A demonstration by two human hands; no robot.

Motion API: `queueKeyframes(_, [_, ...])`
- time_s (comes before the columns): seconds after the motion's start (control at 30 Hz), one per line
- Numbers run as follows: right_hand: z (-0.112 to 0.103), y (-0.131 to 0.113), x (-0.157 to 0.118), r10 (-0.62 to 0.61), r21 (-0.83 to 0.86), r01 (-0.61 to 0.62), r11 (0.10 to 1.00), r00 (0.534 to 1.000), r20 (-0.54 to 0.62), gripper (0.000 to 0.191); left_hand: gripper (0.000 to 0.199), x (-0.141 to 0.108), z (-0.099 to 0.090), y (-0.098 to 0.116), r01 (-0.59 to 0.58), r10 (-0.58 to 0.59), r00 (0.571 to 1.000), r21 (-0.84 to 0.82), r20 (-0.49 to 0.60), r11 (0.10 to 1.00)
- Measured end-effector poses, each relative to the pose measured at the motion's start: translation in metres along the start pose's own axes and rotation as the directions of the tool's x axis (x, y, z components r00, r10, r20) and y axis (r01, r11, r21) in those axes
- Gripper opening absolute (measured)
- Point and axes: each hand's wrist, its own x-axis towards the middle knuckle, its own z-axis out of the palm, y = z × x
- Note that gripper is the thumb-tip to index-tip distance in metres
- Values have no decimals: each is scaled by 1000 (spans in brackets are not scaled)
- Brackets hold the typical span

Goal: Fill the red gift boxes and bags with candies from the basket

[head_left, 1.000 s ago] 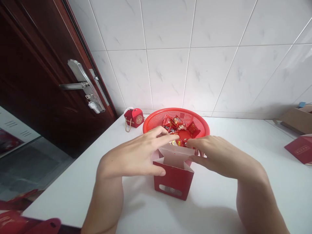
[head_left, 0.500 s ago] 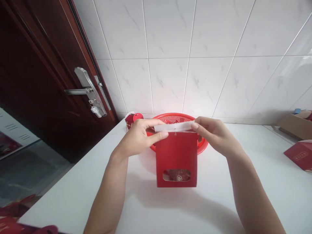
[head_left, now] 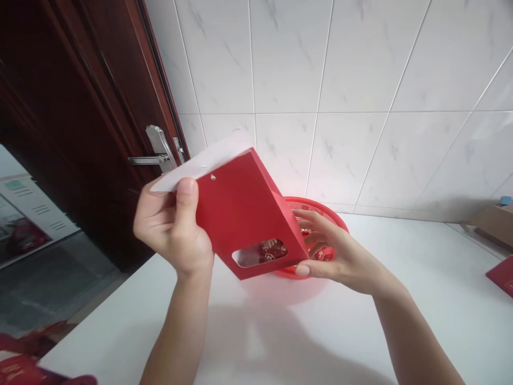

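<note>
A red paper box (head_left: 244,208) with a clear oval window is held up, tilted, in front of me. Through the window shows a dark red wrapped item (head_left: 273,249). A white flap (head_left: 208,160) stands out from its top edge. My left hand (head_left: 172,224) is closed on the box's top left corner, thumb on the red face. My right hand (head_left: 324,246) is at the lower right side of the box, fingers apart and partly hidden behind it. Behind the box sits a red mesh basket (head_left: 339,220) with wrapped items in it.
A white table (head_left: 420,299) meets a tiled wall (head_left: 352,59). To the left is a dark door with a metal handle (head_left: 148,160). A cardboard box (head_left: 491,222) and a red item (head_left: 503,275) lie at the right. Red things (head_left: 24,369) show at the lower left.
The box has turned from upright to tilted and been raised to the left with my left hand. My right hand has left the top edge and moved down to the box's lower right side.
</note>
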Motion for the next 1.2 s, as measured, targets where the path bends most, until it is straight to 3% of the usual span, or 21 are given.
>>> queueKeyframes(0.1, [3, -3, -3, 12, -8, -12, 1000, 1000, -1, 85, 8, -2, 0, 6, -71, 73, 997, 36, -31, 997])
queueKeyframes(0.3, [-3, 5, 1, 55, -14, -55, 998, 998, 5, 84, 3, -5, -1, 18, -39, 37, 998, 30, 58, 999])
queueKeyframes(0.5, [-3, 3, 3, 42, -19, -41, 999, 997, 65, 86, 7, -2, 1, 15, -179, 182, 981, 38, -71, 983])
queueKeyframes(0.6, [-4, 3, 3, 48, -42, -46, 998, 998, 33, 86, 8, 0, 2, 12, -152, 154, 985, 37, -81, 988])
queueKeyframes(0.77, [-4, 5, 4, 53, -17, -52, 999, 996, 75, 85, 6, 0, 0, 9, -8, 6, 1000, 90, 20, 996])
queueKeyframes(0.87, [-5, 6, 5, 54, -22, -52, 998, 993, 109, 93, 15, -3, 4, 3, -56, 61, 997, 88, -50, 994])
queueKeyframes(1.03, [-7, 7, 5, 29, 7, -30, 1000, 994, 109, 95, 5, -5, 8, 2, -73, 73, 994, -3, -76, 997])
queueKeyframes(1.2, [-6, 9, 5, 21, 27, -24, 999, 993, 119, 93, 3, -7, 7, 5, 22, -22, 998, -13, 53, 1000])
